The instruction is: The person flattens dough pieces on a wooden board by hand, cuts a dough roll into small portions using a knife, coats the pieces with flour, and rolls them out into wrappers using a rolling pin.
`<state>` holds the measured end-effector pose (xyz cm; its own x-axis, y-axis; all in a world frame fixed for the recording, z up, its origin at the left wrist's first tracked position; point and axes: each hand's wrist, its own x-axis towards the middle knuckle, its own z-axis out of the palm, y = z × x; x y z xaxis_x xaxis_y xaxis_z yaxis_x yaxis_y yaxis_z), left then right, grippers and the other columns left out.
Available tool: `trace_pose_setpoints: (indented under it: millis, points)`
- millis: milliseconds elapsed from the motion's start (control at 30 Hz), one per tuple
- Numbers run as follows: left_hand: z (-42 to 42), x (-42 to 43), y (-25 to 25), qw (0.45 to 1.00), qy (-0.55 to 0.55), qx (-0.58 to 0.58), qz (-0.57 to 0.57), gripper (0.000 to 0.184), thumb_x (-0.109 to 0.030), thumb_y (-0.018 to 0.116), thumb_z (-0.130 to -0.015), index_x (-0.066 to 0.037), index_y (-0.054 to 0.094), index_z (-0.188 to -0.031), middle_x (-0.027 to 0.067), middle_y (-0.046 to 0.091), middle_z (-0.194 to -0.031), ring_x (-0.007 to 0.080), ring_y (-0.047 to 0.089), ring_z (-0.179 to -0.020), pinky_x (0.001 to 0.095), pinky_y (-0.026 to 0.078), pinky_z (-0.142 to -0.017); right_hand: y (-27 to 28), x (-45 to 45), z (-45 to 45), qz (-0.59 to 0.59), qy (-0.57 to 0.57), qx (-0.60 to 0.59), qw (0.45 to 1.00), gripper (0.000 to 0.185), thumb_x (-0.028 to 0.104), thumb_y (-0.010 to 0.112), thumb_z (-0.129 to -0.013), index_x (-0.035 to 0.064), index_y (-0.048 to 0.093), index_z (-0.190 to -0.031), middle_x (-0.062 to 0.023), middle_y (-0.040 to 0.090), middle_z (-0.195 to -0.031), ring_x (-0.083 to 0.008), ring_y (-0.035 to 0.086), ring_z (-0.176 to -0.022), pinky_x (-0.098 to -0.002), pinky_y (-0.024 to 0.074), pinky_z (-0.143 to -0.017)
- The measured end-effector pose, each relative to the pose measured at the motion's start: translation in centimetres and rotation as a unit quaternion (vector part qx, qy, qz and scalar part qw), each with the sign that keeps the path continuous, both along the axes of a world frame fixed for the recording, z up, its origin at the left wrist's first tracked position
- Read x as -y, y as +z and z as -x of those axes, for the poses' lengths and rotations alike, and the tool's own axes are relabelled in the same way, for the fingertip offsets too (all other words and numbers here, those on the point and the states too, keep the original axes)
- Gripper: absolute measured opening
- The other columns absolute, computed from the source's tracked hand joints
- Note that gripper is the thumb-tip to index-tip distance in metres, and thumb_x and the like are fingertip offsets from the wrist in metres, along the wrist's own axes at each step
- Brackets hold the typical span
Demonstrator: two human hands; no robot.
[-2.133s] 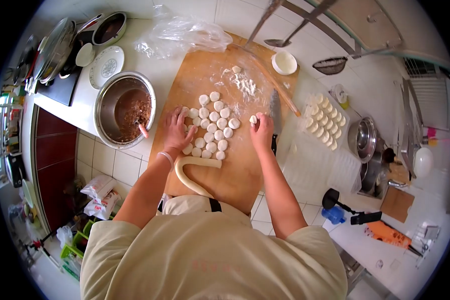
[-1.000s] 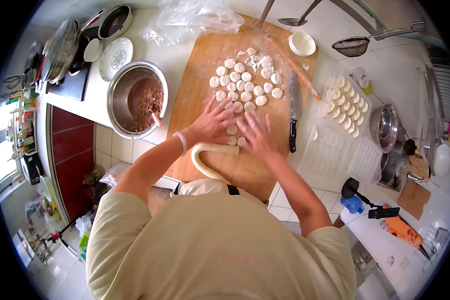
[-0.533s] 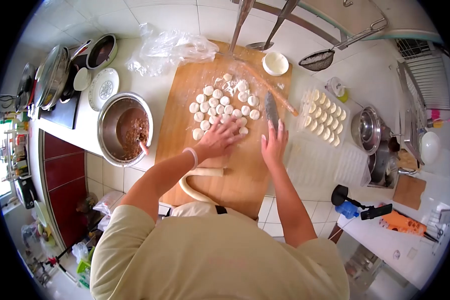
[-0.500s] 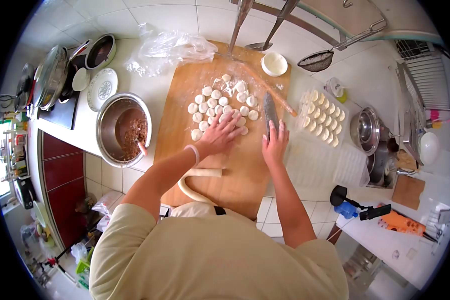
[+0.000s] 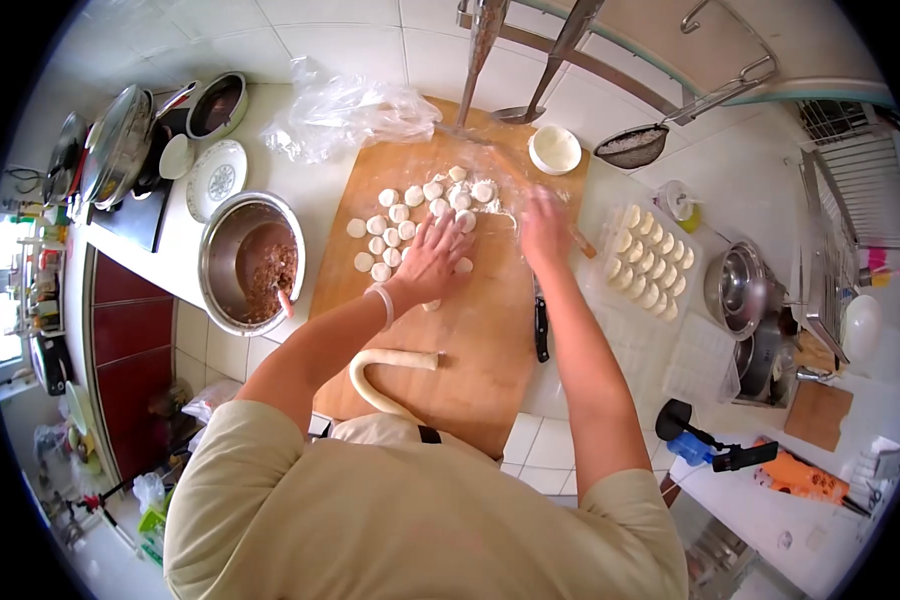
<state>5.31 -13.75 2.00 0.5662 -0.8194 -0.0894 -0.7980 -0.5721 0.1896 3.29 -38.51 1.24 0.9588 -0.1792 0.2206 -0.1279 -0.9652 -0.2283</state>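
My left hand (image 5: pixel 432 262) lies with fingers spread over several small round dough pieces (image 5: pixel 375 225) on the wooden board (image 5: pixel 480 350). My right hand (image 5: pixel 545 228) is over the rolling pin (image 5: pixel 582 241), beside the loose flour (image 5: pixel 500 208). Its fingers are blurred, so their grip cannot be made out. Below it, the knife (image 5: pixel 541 328) shows its black handle, with most of the blade hidden by my right forearm. A curved dough rope (image 5: pixel 367 376) rests at the board's near edge.
Left of the board stands a metal bowl (image 5: pixel 210 262) of filling. A plastic bag (image 5: pixel 340 112) and a white bowl (image 5: pixel 555 150) are at the back. To the right is a tray (image 5: pixel 610 292) with crescent-shaped pieces. A strainer (image 5: pixel 632 147) hangs at upper right.
My right hand has moved up from the knife to the rolling pin. The left hand stays over the dough pieces, several of which have shifted left. The camera view has shifted slightly.
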Motion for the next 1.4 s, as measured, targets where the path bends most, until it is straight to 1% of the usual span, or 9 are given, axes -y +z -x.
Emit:
trace_pose_setpoints:
  millis: [333, 533, 700, 867, 967, 1033, 1133, 1267, 1400]
  points:
    - [2.6, -10.7, -2.4, 0.936, 0.309, -0.022, 0.166, 0.081, -0.052, 0.062, -0.089, -0.014, 0.033, -0.155, 0.0258, 0.013, -0.163, 0.0467, 0.007, -0.151, 0.0605, 0.007, -0.12, -3.4, -10.0, -1.1, -0.051, 0.138, -0.014, 0.989, 0.067, 0.043, 0.059, -0.093, 0.0082, 0.042, -0.149, -0.0208, 0.036, -0.156, -0.0428, 0.027, -0.146, -0.0527, 0.0215, -0.121]
    - [-1.8, -8.7, -2.7, 0.939, 0.276, -0.028, 0.203, 0.082, -0.055, 0.059, -0.089, -0.013, 0.033, -0.155, 0.0267, 0.014, -0.162, 0.0479, 0.008, -0.15, 0.0564, 0.01, -0.122, -2.6, -17.9, 6.4, -0.198, 0.159, -0.02, 0.967, 0.057, 0.036, 0.053, -0.097, 0.0057, 0.048, -0.145, -0.0206, 0.036, -0.156, -0.0418, 0.025, -0.148, -0.054, 0.0198, -0.121]
    - [-3.4, -8.3, -1.2, 0.961, 0.199, -0.011, 0.19, 0.083, -0.06, 0.059, -0.087, -0.013, 0.038, -0.153, 0.0195, 0.018, -0.164, 0.0443, 0.009, -0.151, 0.0597, 0.007, -0.121, -0.9, -13.7, -1.3, -0.167, 0.093, 0.117, 0.975, 0.037, 0.015, 0.055, -0.094, 0.0059, 0.059, -0.13, -0.0203, 0.048, -0.145, -0.0414, 0.04, -0.138, -0.0541, 0.0319, -0.115]
    - [4.1, -4.8, 1.7, 0.995, -0.015, -0.074, 0.058, 0.086, -0.065, 0.064, -0.08, -0.025, 0.04, -0.152, 0.0147, 0.022, -0.163, 0.0423, 0.012, -0.151, 0.065, 0.008, -0.119, -1.7, -8.5, -9.7, -0.045, 0.101, -0.036, 0.993, 0.038, 0.01, 0.058, -0.09, 0.0061, 0.06, -0.128, -0.0202, 0.055, -0.135, -0.0402, 0.052, -0.122, -0.049, 0.0435, -0.103]
    - [5.9, -5.3, -0.2, 0.987, -0.065, -0.121, 0.083, 0.073, -0.055, 0.063, -0.087, -0.029, 0.041, -0.151, 0.0075, 0.025, -0.163, 0.0383, 0.013, -0.152, 0.0649, 0.01, -0.119, -3.9, -6.8, -12.9, -0.205, 0.031, -0.12, 0.971, 0.04, 0.008, 0.06, -0.088, 0.005, 0.061, -0.128, -0.0202, 0.057, -0.133, -0.0399, 0.052, -0.121, -0.0477, 0.045, -0.101]
    - [5.8, -5.9, -1.0, 0.993, -0.082, -0.058, 0.068, 0.062, -0.041, 0.061, -0.092, -0.031, 0.043, -0.15, 0.0008, 0.027, -0.163, 0.0345, 0.013, -0.153, 0.0642, 0.012, -0.12, -2.3, -6.2, -11.8, -0.147, 0.069, -0.071, 0.984, 0.041, 0.012, 0.06, -0.088, 0.0043, 0.061, -0.128, -0.0206, 0.057, -0.131, -0.04, 0.052, -0.121, -0.0477, 0.0445, -0.101]
    - [4.7, -8.3, 0.2, 0.996, -0.08, 0.025, -0.027, 0.058, -0.031, 0.06, -0.093, -0.031, 0.046, -0.149, -0.0012, 0.028, -0.163, 0.0329, 0.014, -0.153, 0.0639, 0.011, -0.12, -1.4, -5.7, -9.9, -0.09, 0.105, 0.02, 0.99, 0.045, 0.02, 0.06, -0.09, 0.0036, 0.058, -0.132, -0.0214, 0.056, -0.133, -0.0406, 0.05, -0.124, -0.0482, 0.041, -0.105]
    - [5.3, -11.5, 0.1, 0.993, 0.069, -0.08, 0.06, 0.068, -0.039, 0.067, -0.086, -0.027, 0.046, -0.149, 0.005, 0.025, -0.164, 0.0363, 0.012, -0.153, 0.0665, 0.006, -0.119, -6.1, -6.3, -6.5, -0.044, 0.075, 0.085, 0.993, 0.054, 0.032, 0.058, -0.095, 0.0047, 0.051, -0.14, -0.021, 0.048, -0.146, -0.0399, 0.04, -0.139, -0.0498, 0.0287, -0.117]
    - [4.9, -13.0, 1.4, 0.985, 0.151, -0.049, 0.067, 0.078, -0.046, 0.069, -0.083, -0.025, 0.04, -0.152, 0.0119, 0.023, -0.164, 0.0425, 0.008, -0.153, 0.067, 0.002, -0.118, -3.7, -7.2, -2.7, -0.036, 0.247, -0.007, 0.968, 0.056, 0.035, 0.055, -0.096, 0.0052, 0.048, -0.143, -0.0158, 0.043, -0.153, -0.0326, 0.035, -0.145, -0.0504, 0.024, -0.121]
